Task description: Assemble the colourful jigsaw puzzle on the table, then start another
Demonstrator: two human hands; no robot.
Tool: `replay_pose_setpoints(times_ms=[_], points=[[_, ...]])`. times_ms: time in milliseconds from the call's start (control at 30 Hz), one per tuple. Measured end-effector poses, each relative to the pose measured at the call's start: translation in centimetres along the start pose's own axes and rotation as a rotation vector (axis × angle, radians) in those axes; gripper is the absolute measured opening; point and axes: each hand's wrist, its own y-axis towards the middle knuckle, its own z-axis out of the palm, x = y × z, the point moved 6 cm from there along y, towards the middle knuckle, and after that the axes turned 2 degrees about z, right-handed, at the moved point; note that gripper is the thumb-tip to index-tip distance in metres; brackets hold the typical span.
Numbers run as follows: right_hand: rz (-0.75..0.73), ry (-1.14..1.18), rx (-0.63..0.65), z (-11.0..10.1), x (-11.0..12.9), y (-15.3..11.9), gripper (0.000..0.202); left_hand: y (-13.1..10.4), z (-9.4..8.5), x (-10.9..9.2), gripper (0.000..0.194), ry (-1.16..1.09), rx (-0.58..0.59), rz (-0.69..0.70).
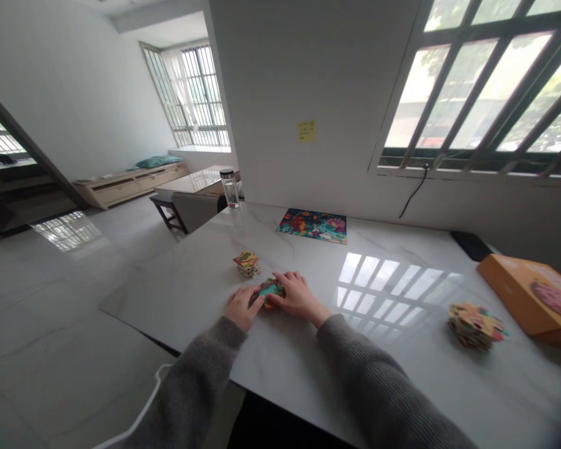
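Note:
Both my hands close around a small stack of jigsaw puzzle pieces (270, 289) on the white marbled table. My left hand (243, 305) grips its left side, thumb toward the front. From the right, my right hand (299, 294) holds the same stack, with fingers over the far side and thumb near the front edge. The top piece shows teal, red and brown; the lower pieces are partly covered by my fingers. Just beyond my left hand stands another stack of puzzle pieces (247, 264), apart from my fingers.
A taller puzzle-piece stack (475, 325) stands at right beside an orange box (537, 299). Behind the box lies a dark flat object (470, 245). A colourful picture sheet (314, 226) lies near the wall. A clear bottle (230, 190) stands at the far left corner.

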Motion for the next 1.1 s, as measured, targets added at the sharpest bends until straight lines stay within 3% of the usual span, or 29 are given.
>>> replay_pose_setpoints(times_ms=[67, 167, 233, 400, 533, 667, 800, 933, 1033, 1100], points=[[0.014, 0.036, 0.036, 0.0, -0.1, 0.0, 0.065, 0.9, -1.3, -0.6, 0.028, -0.001, -0.068, 0.033], [0.011, 0.16, 0.059, 0.1, 0.1, 0.0, 0.064, 2.7, -4.4, -0.7, 0.02, 0.11, -0.324, 0.037], [-0.01, 0.276, 0.054, 0.2, 0.3, -0.1, 0.063, 4.2, -5.4, -0.4, 0.024, 0.22, -0.395, 0.025], [-0.077, 0.423, 0.03, -0.1, 0.8, -0.5, 0.059, 7.1, -4.6, 2.0, 0.048, 0.372, -0.297, -0.125], [-0.036, 0.429, 0.043, -0.4, 0.6, -0.8, 0.059, 7.5, -3.5, 3.3, 0.038, 0.37, -0.205, -0.149], [-0.048, 0.465, 0.002, -0.5, 0.4, -1.0, 0.058, 7.5, -3.8, 3.1, 0.031, 0.374, -0.247, -0.088], [0.017, 0.627, -0.068, -0.8, -0.7, -1.4, 0.062, 7.6, -4.3, 1.2, 0.029, 0.302, -0.3, 0.033], [0.181, 0.942, -0.105, -2.1, -2.9, -3.2, 0.065, 7.4, -4.1, -2.0, 0.032, 0.13, -0.261, 0.164], [0.251, 1.094, -0.171, -3.9, -4.8, -5.4, 0.064, 6.9, -2.7, -4.7, 0.038, -0.013, -0.176, 0.19], [0.296, 1.193, -0.22, -5.2, -6.2, -7.0, 0.063, 6.4, -0.7, -6.9, 0.038, -0.096, -0.076, 0.239]])
